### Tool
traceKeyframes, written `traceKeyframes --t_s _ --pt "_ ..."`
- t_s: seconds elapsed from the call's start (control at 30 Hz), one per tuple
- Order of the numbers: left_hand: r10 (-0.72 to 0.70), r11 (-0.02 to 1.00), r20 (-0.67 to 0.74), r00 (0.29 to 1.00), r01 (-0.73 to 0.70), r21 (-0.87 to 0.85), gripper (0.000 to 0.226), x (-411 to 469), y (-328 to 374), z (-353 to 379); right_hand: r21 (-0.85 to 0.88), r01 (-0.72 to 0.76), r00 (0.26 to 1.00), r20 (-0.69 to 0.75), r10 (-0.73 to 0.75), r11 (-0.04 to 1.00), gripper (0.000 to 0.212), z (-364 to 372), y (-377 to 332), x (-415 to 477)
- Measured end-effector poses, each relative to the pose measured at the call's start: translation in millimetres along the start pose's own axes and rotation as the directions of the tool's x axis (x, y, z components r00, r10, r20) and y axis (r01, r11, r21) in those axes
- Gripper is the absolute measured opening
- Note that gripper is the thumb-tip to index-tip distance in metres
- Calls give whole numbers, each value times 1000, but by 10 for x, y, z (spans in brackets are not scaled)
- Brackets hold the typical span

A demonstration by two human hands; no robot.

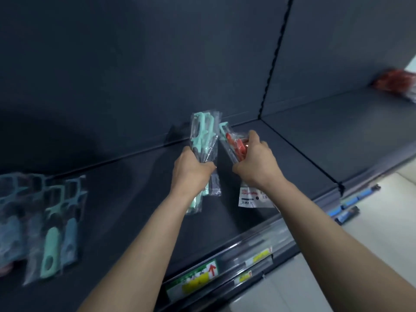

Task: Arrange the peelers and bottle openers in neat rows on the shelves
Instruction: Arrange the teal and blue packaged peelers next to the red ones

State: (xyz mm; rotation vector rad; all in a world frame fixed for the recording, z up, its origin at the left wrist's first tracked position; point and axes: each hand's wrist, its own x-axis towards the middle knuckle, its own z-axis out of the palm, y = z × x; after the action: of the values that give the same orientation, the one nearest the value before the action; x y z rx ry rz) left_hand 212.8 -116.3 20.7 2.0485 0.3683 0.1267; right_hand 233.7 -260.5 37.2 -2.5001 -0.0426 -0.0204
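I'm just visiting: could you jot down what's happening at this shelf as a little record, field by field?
Place: dark shelf, price labels on its front edge
Left hand: grips a bundle of mint-green packets
Right hand: grips a bundle of red packets
Laid out: row of mint and blue packets, left end of shelf
Far right: blurred red pile on the neighbouring shelf
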Motion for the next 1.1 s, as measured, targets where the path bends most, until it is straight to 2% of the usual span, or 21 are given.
traceKeyframes --t_s 0.3,0.6,0.7,0.8,0.93,1.1 --pt "100 995 129 987 -101 -1 20 108 843 1370 2 -47 993 -108 47 999 83 -958 1214 419" --pt "99 995 186 978 -94 -33 23 69 1898 3169 -5 -104 985 -139 102 995 82 -2229 2758 906" --pt "75 997 188 979 -71 -30 25 127 2116 3588 0 -117 982 -147 116 993 74 -2515 3157 1061" --pt "67 998 191 979 -63 -29 24 242 2312 3959 -2 -134 980 -149 132 991 69 -2719 3487 1256" --pt "84 996 211 974 -78 -38 19 464 2571 4374 -20 -155 975 -164 149 988 78 -2958 3782 1566" --pt "119 989 215 969 -98 -106 24 862 2955 4759 -69 -158 969 -205 141 985 85 -3276 3968 2068"
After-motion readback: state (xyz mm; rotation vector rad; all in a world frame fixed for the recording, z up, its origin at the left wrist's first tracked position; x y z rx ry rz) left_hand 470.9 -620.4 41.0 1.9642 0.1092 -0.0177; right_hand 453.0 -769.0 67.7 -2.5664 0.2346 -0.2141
